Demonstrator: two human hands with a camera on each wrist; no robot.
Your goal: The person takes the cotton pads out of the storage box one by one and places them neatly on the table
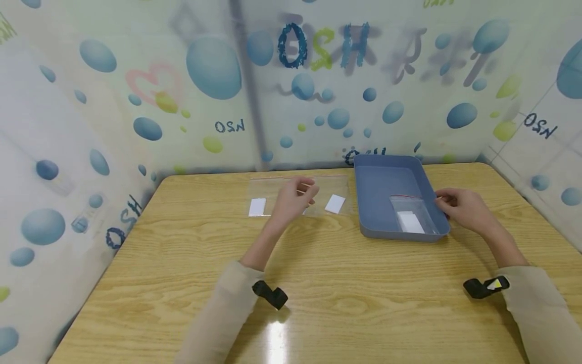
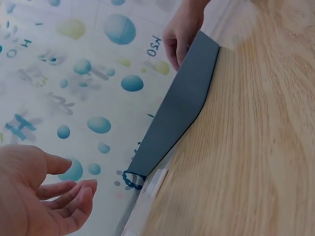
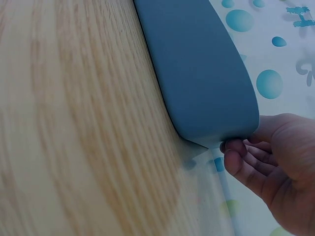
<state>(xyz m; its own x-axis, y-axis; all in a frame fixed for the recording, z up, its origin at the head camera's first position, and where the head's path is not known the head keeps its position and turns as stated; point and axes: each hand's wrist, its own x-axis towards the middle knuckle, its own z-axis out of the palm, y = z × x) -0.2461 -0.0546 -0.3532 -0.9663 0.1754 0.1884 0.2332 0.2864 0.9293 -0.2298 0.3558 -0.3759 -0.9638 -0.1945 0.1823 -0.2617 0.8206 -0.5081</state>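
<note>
A blue-grey tray [image 1: 384, 187] stands at the back right of the table. My right hand [image 1: 466, 208] pinches its right wall at the rim; the right wrist view shows thumb and fingers at the tray's corner. Inside the tray lies a clear zip bag [image 1: 400, 202] with a white card-like piece [image 1: 410, 222] in it. Left of the tray, clear zip bags lie in a row, among them a left bag [image 1: 260, 189] with a white piece [image 1: 257, 207] and a right bag [image 1: 334, 184] with another [image 1: 335, 203]. My left hand [image 1: 293, 199] hovers over the row, fingers loosely bent, holding nothing, and hides its middle.
The wooden table [image 1: 345, 293] runs up to a patterned curtain [image 1: 309, 121] behind the tray and bags. More curtain hangs along the left and right sides. Each sleeve carries a small black wrist camera [image 1: 270, 294].
</note>
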